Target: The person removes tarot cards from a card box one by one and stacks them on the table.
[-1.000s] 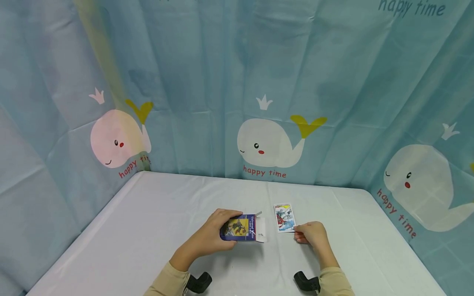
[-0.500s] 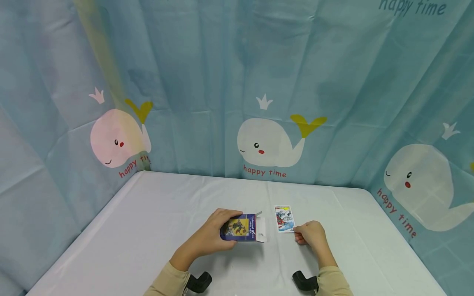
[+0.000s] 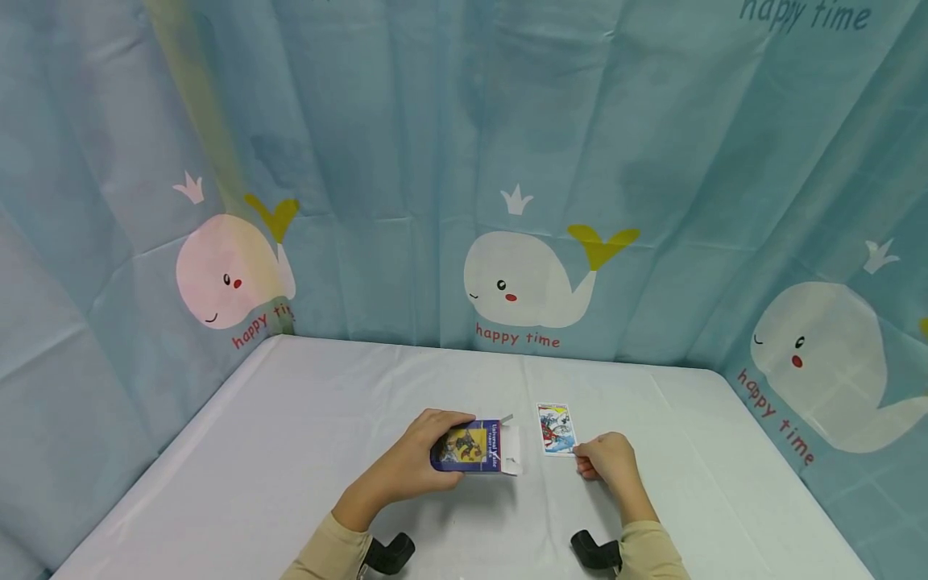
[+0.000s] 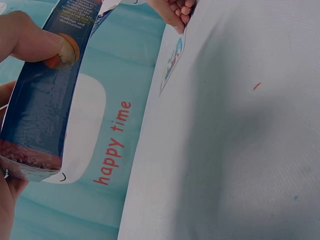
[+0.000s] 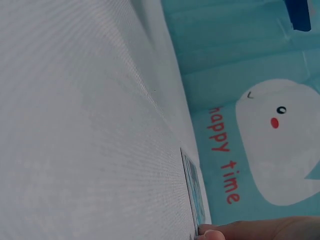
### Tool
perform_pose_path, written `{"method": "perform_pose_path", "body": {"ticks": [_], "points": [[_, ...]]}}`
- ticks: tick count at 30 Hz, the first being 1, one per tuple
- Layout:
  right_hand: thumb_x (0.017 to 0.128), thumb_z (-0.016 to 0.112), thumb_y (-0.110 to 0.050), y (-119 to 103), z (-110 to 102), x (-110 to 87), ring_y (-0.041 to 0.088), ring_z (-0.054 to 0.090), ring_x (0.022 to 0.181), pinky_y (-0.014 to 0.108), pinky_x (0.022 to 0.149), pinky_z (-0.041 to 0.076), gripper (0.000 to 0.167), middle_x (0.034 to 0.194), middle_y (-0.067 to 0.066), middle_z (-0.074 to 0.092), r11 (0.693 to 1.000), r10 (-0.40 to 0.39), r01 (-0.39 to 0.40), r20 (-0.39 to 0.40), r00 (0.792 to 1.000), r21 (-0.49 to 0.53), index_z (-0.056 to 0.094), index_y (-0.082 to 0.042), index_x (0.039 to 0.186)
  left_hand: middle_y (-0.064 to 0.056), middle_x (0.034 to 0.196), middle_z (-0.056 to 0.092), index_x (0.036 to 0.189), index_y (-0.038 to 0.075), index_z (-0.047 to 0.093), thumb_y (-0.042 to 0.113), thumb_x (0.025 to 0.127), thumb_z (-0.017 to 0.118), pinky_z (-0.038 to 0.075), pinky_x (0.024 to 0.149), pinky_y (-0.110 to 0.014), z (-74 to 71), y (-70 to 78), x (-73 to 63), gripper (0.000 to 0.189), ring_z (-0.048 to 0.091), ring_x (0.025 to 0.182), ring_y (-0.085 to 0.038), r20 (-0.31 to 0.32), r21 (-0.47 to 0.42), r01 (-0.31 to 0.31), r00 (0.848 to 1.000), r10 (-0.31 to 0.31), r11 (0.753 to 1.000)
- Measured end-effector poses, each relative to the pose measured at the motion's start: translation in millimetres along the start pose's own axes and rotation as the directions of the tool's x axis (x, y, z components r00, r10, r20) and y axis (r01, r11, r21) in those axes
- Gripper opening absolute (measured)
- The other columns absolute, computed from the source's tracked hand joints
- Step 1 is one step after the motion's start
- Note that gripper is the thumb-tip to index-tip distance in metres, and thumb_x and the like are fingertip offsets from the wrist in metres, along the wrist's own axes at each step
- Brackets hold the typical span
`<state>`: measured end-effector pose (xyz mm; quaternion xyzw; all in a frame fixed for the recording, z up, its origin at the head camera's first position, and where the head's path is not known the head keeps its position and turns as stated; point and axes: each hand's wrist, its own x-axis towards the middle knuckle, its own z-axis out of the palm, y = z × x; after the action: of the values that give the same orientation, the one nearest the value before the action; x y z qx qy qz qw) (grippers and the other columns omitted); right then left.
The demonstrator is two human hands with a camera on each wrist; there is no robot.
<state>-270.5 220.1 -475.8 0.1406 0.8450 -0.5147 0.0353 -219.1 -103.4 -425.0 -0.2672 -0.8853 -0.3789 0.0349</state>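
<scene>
Whale-print curtain (image 3: 391,161) behind white tabletop (image 3: 326,411). We grip blue tarot box (image 3: 467,447), end open, in left hand (image 3: 413,463); right hand (image 3: 612,461) pinches corner of colourful tarot card (image 3: 556,427).

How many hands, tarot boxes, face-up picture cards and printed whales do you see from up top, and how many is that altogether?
Hands, left hand and right hand: 2
Tarot box: 1
Picture card, the only one showing: 1
Printed whales: 3
Total: 7

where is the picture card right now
In the head view, the picture card is on the white table, just right of the blue box, its near right corner at the right hand.
</scene>
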Motion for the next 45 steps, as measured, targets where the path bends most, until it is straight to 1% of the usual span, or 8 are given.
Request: {"method": "perform_pose_path", "body": {"ticks": [9, 13, 18, 23, 28, 32, 37, 45], "points": [[0.086, 0.066, -0.006, -6.6, -7.6, -3.4, 0.006, 0.059, 0.047, 0.02, 0.049, 0.05, 0.017, 0.055, 0.001, 0.062, 0.999, -0.019, 0.019, 0.0, 1.0, 0.032, 0.064, 0.011, 0.083, 0.004, 0.135, 0.057, 0.143, 0.026, 0.052, 0.022, 0.078, 0.079, 0.045, 0.093, -0.035, 0.3, -0.4, 0.2, 0.071, 0.047, 0.118, -0.014, -0.001, 0.002, -0.009, 1.0, 0.009, 1.0], [0.089, 0.067, -0.011, -22.0, -13.9, -10.9, 0.008, 0.063, 0.054, 0.023, 0.055, 0.054, 0.023, 0.064, 0.003, 0.067, 0.996, -0.055, 0.056, -0.012, 0.998, 0.07, 0.066, 0.012, 0.093, 0.004, 0.135, 0.057, 0.143, 0.026, 0.052, 0.021, 0.078, 0.079, 0.045, 0.092, -0.035, 0.6, -0.3, 0.2, 0.071, 0.047, 0.118, -0.015, 0.007, -0.002, -0.012, 1.0, 0.012, 1.0], [0.091, 0.068, -0.011, -46.8, -16.1, -27.4, 0.011, 0.067, 0.062, 0.023, 0.061, 0.057, 0.025, 0.078, 0.011, 0.072, 0.987, -0.106, 0.104, 0.007, 0.994, 0.126, 0.067, 0.011, 0.102, 0.003, 0.135, 0.056, 0.143, 0.026, 0.051, 0.02, 0.078, 0.079, 0.045, 0.092, -0.035, 0.8, 0.5, -0.1, 0.071, 0.047, 0.117, -0.015, 0.012, -0.01, -0.011, 1.0, 0.011, 1.0], [0.09, 0.07, -0.01, -66.4, -13.0, -46.3, 0.015, 0.069, 0.068, 0.027, 0.065, 0.058, 0.021, 0.08, 0.009, 0.072, 0.969, -0.168, 0.156, 0.047, 0.985, 0.19, 0.069, 0.009, 0.099, 0.005, 0.136, 0.056, 0.143, 0.026, 0.052, 0.019, 0.077, 0.079, 0.045, 0.093, -0.035, 1.4, 0.3, -0.4, 0.071, 0.046, 0.118, -0.014, 0.007, -0.012, -0.008, 1.0, 0.009, 1.0], [0.087, 0.073, -0.008, -77.1, -5.1, -59.5, 0.018, 0.07, 0.069, 0.029, 0.066, 0.059, 0.017, 0.08, 0.011, 0.072, 0.958, -0.207, 0.186, 0.075, 0.976, 0.22, 0.071, 0.007, 0.093, 0.004, 0.137, 0.056, 0.142, 0.025, 0.052, 0.018, 0.078, 0.079, 0.045, 0.093, -0.035, 2.9, 0.9, -0.6, 0.07, 0.046, 0.118, -0.014, 0.016, -0.024, -0.007, 1.0, 0.007, 1.0], [0.087, 0.073, -0.009, -81.5, 3.0, -65.2, 0.019, 0.071, 0.069, 0.03, 0.066, 0.059, 0.015, 0.083, 0.012, 0.073, 0.957, -0.219, 0.194, 0.099, 0.971, 0.217, 0.072, 0.006, 0.091, 0.005, 0.137, 0.056, 0.142, 0.026, 0.053, 0.019, 0.077, 0.079, 0.045, 0.094, -0.036, 3.3, 2.4, 0.2, 0.071, 0.046, 0.119, -0.013, 0.01, -0.02, -0.004, 1.0, 0.004, 1.0], [0.087, 0.074, -0.01, -83.5, 11.0, -70.3, 0.017, 0.07, 0.066, 0.03, 0.063, 0.059, 0.016, 0.078, 0.011, 0.073, 0.962, -0.219, 0.194, 0.12, 0.968, 0.191, 0.073, 0.005, 0.09, 0.005, 0.137, 0.057, 0.142, 0.025, 0.053, 0.02, 0.076, 0.079, 0.045, 0.094, -0.038, 3.3, 3.0, 0.4, 0.071, 0.046, 0.119, -0.013, 0.005, -0.009, -0.011, 1.0, 0.011, 1.0], [0.087, 0.073, -0.009, -81.9, 19.8, -71.8, 0.018, 0.069, 0.066, 0.031, 0.063, 0.059, 0.015, 0.078, 0.011, 0.073, 0.965, -0.227, 0.2, 0.154, 0.962, 0.172, 0.073, 0.005, 0.089, 0.005, 0.136, 0.056, 0.142, 0.024, 0.053, 0.021, 0.076, 0.08, 0.045, 0.094, -0.036, 1.8, 5.1, -0.5, 0.071, 0.046, 0.119, -0.012, 0.012, -0.015, -0.004, 1.0, 0.004, 1.0]]}}
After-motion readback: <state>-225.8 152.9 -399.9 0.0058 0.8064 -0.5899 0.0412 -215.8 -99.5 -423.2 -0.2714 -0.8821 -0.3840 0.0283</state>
